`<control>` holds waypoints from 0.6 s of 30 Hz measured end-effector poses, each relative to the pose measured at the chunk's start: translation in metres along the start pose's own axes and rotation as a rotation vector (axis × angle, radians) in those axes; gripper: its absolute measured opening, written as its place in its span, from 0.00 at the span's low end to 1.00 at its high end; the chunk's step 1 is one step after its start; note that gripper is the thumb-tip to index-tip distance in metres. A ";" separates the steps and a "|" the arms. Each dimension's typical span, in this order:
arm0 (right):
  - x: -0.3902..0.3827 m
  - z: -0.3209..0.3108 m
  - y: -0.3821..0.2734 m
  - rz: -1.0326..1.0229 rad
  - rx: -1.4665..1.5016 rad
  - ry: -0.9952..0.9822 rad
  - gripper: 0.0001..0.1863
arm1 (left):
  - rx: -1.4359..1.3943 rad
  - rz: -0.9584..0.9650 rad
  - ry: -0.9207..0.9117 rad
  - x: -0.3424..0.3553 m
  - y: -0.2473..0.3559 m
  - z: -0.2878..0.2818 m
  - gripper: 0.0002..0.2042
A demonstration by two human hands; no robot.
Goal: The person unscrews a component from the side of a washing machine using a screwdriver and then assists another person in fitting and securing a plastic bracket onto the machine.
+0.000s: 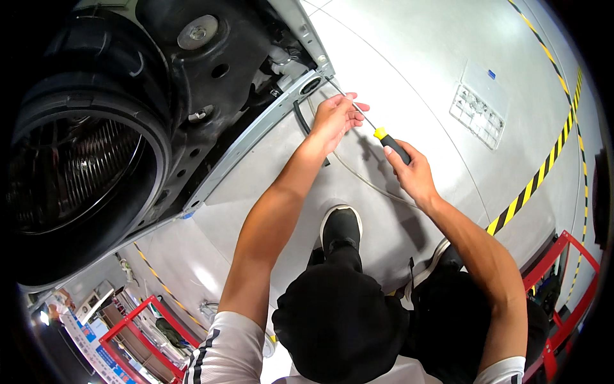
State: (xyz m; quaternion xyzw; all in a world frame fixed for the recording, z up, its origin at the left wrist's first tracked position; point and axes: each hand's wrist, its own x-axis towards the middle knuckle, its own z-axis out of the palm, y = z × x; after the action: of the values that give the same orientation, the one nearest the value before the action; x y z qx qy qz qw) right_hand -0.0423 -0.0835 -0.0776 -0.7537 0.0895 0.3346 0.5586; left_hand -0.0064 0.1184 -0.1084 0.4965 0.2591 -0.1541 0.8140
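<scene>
The screwdriver [380, 133], clasped by the right hand [414, 174], could be made to slip by tilting, any pinch by the left hand [335, 121] being unclear.

From where I stand, the tip of the screwdriver [381, 134], just beyond the left fingers [339, 107], is too small to tell whether it touches the metal panel [246, 127]. Whether those fingers meet its shaft is unclear too. The handle's end is hidden within the right fingers [396, 161]. Well right of them, the compartmented case [484, 91] has contents too tiny to identify.
</scene>
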 end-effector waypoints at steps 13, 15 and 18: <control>-0.010 0.020 -0.006 0.074 0.178 0.012 0.22 | 0.072 -0.011 -0.025 -0.001 0.008 -0.006 0.17; -0.011 0.019 -0.005 0.070 0.182 0.011 0.22 | 0.081 -0.032 -0.021 -0.003 0.008 -0.004 0.17; -0.012 0.022 -0.007 0.072 0.184 0.009 0.22 | 0.046 -0.002 0.004 0.001 0.002 -0.010 0.15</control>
State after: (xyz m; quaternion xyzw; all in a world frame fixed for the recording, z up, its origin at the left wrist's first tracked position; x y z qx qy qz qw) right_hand -0.0566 -0.0643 -0.0684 -0.6969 0.1496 0.3414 0.6127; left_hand -0.0073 0.1284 -0.1112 0.5151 0.2576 -0.1599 0.8017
